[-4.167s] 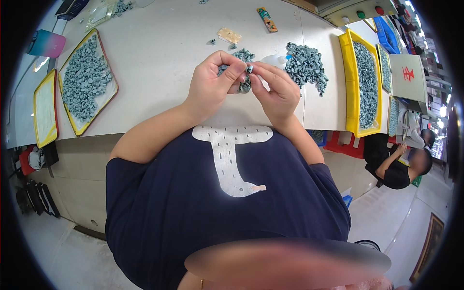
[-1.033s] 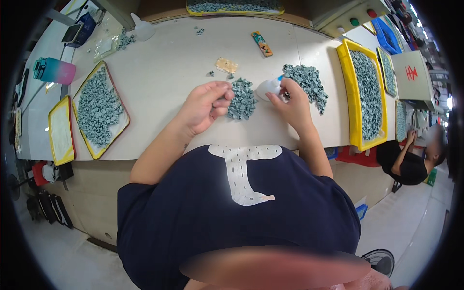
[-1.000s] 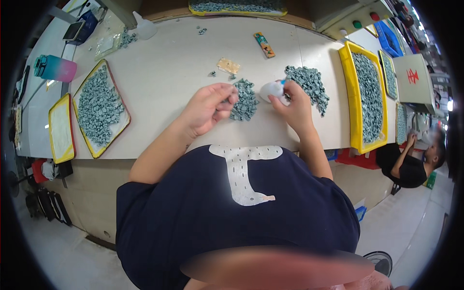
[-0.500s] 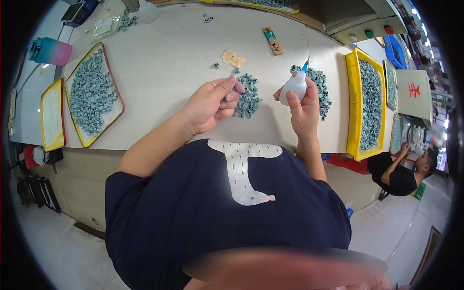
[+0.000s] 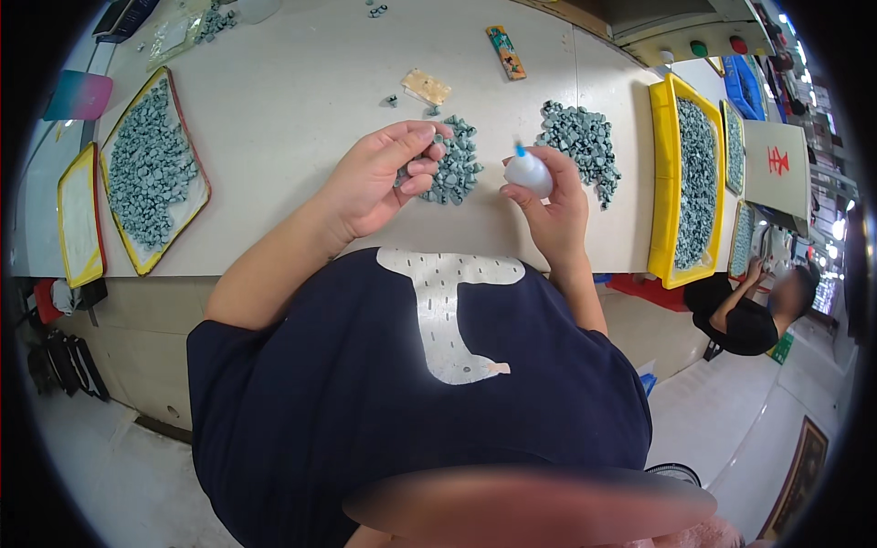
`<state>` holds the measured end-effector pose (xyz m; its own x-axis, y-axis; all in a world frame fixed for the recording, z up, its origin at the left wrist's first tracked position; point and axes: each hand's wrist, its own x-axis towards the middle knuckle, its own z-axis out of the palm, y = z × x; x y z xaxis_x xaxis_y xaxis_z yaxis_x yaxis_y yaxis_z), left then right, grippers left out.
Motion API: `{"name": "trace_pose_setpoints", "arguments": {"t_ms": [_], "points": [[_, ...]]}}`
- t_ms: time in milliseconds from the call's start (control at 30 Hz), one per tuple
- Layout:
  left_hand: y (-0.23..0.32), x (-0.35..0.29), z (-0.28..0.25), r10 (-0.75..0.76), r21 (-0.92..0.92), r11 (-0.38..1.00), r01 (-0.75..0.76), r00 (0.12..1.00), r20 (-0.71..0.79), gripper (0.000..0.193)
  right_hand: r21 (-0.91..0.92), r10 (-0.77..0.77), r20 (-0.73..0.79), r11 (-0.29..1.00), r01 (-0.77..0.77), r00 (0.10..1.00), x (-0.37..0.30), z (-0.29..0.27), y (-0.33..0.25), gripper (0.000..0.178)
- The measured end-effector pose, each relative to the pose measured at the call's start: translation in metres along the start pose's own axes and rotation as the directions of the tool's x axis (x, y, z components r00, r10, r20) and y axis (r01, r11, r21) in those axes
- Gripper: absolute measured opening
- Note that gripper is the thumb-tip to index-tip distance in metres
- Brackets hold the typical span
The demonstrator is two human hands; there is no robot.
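Head view: right hand (image 5: 559, 199) holds white squeeze bottle (image 5: 532, 179), blue tip facing far side; left hand (image 5: 373, 178) beside middle pile (image 5: 458, 175).

Right grip wrapped around bottle, above tabletop (image 5: 283, 119) between middle pile and right pile (image 5: 579, 144); left fingers narrowly pinched, can't tell if on a piece. Looks mid-work: tip apart from left hand, touching no piece; many small grey-green pieces lie in both piles and left tray (image 5: 186, 212), which are finished can't be told. Near table edge runs below the hands, close to the shirt; yellow bin (image 5: 662, 183) bounds right side. Widest room: tabletop between left tray and left hand; narrower gap between piles.
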<state>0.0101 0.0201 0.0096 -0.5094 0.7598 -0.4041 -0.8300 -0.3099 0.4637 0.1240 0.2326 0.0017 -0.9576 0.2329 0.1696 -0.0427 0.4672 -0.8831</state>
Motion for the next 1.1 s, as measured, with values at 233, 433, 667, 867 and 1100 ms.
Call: {"name": "trace_pose_setpoints", "arguments": {"t_ms": [233,433,667,867,1100], "points": [[-0.002,0.002,-0.003,-0.012,-0.012,1.000,0.012,1.000,0.016,0.022,-0.190,-0.101,0.001,0.977,0.100,0.995,0.002,0.002,-0.018,0.048],[-0.002,0.001,-0.002,-0.007,-0.028,1.000,0.007,1.000,-0.007,0.022,-0.214,-0.099,-0.018,0.972,0.093,0.995,0.003,0.003,-0.019,0.048],[-0.002,0.001,-0.002,0.011,-0.028,1.000,-0.010,1.000,0.013,0.019,-0.253,-0.131,-0.042,0.960,0.117,0.990,0.003,-0.001,-0.020,0.048],[-0.001,-0.001,0.001,0.076,0.123,0.990,-0.071,0.996,-0.035,0.024,-0.260,-0.160,-0.064,0.956,0.139,0.985,0.004,-0.002,-0.020,0.046],[0.002,-0.003,0.006,0.043,-0.012,0.999,-0.044,0.997,-0.066,0.033,-0.227,-0.115,-0.072,0.969,0.096,0.991,0.005,-0.002,-0.020,0.045]]}}
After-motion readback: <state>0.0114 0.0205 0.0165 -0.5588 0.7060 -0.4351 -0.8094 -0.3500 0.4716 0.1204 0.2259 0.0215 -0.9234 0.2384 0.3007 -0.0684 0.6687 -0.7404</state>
